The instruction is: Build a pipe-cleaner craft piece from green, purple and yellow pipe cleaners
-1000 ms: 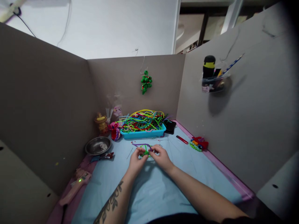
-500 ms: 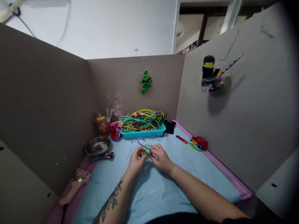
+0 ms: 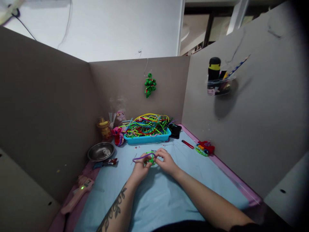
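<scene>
Grey partitions enclose the blue-covered table below a pale, brightly lit wall.

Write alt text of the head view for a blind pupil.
A person's left hand and right hand hold a small green piece and a purple strand over a blue cloth. Beyond them sits a blue tray of colourful strands.

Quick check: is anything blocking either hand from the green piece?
Nothing visible does. The left hand pinches the green piece, and the right hand is right beside it, holding one end of the purple strand. That strand crosses over the left hand's fingers but seems to block neither hand.
</scene>
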Tool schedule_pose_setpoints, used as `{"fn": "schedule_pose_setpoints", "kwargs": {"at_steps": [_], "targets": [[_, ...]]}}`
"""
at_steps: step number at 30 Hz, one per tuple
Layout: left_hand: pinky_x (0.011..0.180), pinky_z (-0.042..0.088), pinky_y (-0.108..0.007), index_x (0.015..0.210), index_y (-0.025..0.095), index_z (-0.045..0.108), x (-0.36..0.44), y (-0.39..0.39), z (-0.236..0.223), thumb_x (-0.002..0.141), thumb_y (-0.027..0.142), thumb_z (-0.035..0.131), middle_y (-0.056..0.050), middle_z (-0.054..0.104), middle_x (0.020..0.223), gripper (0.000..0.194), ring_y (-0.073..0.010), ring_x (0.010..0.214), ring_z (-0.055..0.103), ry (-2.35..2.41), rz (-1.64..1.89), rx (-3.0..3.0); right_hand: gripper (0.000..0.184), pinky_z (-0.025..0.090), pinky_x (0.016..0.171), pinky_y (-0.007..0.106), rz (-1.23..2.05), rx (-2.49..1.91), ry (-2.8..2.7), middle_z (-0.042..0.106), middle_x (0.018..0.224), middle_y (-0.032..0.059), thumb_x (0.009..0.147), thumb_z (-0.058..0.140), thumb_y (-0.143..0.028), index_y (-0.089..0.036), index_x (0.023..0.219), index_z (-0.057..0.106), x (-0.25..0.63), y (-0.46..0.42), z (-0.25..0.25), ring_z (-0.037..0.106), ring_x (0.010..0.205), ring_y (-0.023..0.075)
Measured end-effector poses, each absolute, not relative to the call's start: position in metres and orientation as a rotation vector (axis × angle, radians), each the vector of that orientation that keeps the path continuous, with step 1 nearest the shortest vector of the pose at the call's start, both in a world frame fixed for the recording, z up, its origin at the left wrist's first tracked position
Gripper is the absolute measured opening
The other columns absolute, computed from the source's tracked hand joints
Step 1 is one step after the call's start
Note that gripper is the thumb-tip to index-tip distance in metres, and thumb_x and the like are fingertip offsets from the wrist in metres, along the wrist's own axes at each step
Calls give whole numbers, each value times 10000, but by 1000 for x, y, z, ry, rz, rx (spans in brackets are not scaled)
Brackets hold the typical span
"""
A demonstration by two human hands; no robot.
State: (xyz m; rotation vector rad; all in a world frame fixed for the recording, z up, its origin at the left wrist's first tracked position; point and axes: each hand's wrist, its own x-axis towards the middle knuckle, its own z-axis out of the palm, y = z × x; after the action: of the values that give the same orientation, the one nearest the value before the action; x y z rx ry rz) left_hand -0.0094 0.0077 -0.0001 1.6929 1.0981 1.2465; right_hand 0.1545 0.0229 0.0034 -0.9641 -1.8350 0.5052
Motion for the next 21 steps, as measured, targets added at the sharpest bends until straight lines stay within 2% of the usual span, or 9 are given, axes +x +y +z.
{"fn": "schedule_pose_setpoints", "kwargs": {"at_steps": [5, 9, 12, 14, 17, 21], "targets": [[786, 414, -317, 979, 199, 601, -14, 8, -2, 690, 140, 579, -54, 627, 865, 295, -198, 830, 562, 1131, 1219, 1809, 71, 362, 804, 318, 479, -1005, -1970, 532, 833, 12, 710, 614, -156, -194, 652, 630, 154, 25, 2, 487, 847, 173], [893, 363, -386, 978, 206, 611, -18, 10, -2, 659, 184, 641, -84, 613, 977, 321, -250, 981, 526, 1283, 1496, 1842, 90, 382, 776, 311, 473, -1020, -1832, 518, 800, 19, 751, 567, -171, -192, 681, 621, 151, 25, 1, 489, 827, 174], [829, 395, -382, 946, 192, 610, -19, 12, -4, 697, 248, 619, -73, 625, 866, 255, -236, 865, 564, 1426, 1558, 1748, 113, 401, 751, 307, 472, -1055, -1617, 505, 795, 28, 767, 534, -201, -183, 686, 611, 147, 26, -1, 495, 810, 178], [773, 417, -348, 1014, 191, 588, -16, 12, -5, 719, 264, 597, -58, 636, 827, 303, -211, 802, 587, 1391, 1488, 1710, 118, 413, 730, 301, 515, -1053, -1551, 501, 788, 29, 764, 530, -215, -180, 684, 608, 144, 26, -3, 502, 789, 176], [738, 430, -307, 1128, 192, 543, -9, 9, -3, 713, 268, 604, -56, 648, 853, 427, -194, 818, 601, 1274, 1411, 1642, 103, 425, 704, 292, 598, -1032, -1562, 514, 791, 35, 756, 536, -214, -180, 705, 619, 138, 23, -5, 513, 779, 178], [704, 436, -275, 1067, 175, 596, -3, 7, 2, 682, 243, 627, -54, 648, 852, 393, -165, 752, 580, 1195, 1426, 1527, 104, 428, 655, 276, 630, -1019, -1620, 529, 779, 33, 753, 530, -205, -186, 703, 619, 132, 19, -6, 516, 751, 174]]}}
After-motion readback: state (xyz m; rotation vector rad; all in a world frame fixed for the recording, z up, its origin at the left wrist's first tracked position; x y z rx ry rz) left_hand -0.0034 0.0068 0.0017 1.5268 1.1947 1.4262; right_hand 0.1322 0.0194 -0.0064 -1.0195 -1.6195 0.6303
